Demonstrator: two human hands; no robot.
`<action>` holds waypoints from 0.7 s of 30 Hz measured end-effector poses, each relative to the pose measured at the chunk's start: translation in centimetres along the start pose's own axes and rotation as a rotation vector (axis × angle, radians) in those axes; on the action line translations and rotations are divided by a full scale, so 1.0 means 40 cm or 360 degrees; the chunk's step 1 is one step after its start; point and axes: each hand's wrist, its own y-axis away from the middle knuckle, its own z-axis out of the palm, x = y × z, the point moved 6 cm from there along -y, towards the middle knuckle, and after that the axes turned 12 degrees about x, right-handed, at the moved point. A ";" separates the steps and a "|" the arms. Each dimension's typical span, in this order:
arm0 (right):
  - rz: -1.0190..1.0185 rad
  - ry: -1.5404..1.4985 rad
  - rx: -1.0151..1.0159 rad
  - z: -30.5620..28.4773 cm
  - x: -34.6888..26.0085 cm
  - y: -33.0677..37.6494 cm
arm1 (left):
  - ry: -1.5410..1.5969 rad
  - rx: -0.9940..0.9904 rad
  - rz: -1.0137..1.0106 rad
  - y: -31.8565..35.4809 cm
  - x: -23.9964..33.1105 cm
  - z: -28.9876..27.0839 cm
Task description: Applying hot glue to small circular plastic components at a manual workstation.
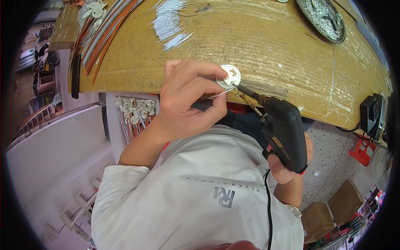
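Observation:
My left hand (183, 100) pinches a small round white plastic part (236, 75) between thumb and fingers, just over the table's near edge. Thin pale wires (221, 93) run from the part beneath my fingertips. Wrapped round the handle of a black pistol-shaped soldering gun (287, 129) is my right hand (283, 171), partly hidden behind the tool. The gun's tip (238, 87) points left and meets, or nearly meets, the lower edge of the white part; exact contact is too small to tell. A black cord (268, 208) hangs from the handle across my shirt.
On the wooden table (283, 46) lie thin white wires (166, 23) and long orange and grey wires (110, 31). A round dish (339, 33) with shiny scraps is far right. Wired white parts (135, 110) fill a box at left. A black device (368, 116) sits at the right edge.

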 end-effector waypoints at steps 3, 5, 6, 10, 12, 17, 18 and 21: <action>0.0089 -0.0030 0.0038 -0.006 0.006 0.013 | 0.0000 0.0003 0.0000 -0.002 0.001 -0.001; 0.0153 -0.0047 0.0070 -0.010 0.007 0.039 | 0.0001 0.0003 0.0004 -0.003 0.002 -0.001; 0.0283 -0.0057 0.0169 -0.019 0.014 0.058 | 0.0003 0.0005 -0.0001 -0.003 0.001 0.000; 0.0646 0.0035 0.0274 -0.035 0.007 0.061 | -0.0001 0.0002 0.0010 -0.003 0.001 0.000; 0.0679 -0.0023 0.0322 -0.029 0.002 0.051 | -0.0004 0.0002 0.0010 -0.002 0.002 0.000; 0.0747 -0.0044 0.0357 -0.028 0.005 0.061 | -0.0009 0.0003 0.0005 -0.003 0.003 0.000; 0.0792 -0.0055 0.0384 -0.027 0.007 0.066 | -0.0008 0.0002 0.0005 -0.003 0.003 0.000; 0.0836 -0.0075 0.0409 -0.027 0.010 0.070 | -0.0006 0.0002 0.0003 -0.001 0.001 0.000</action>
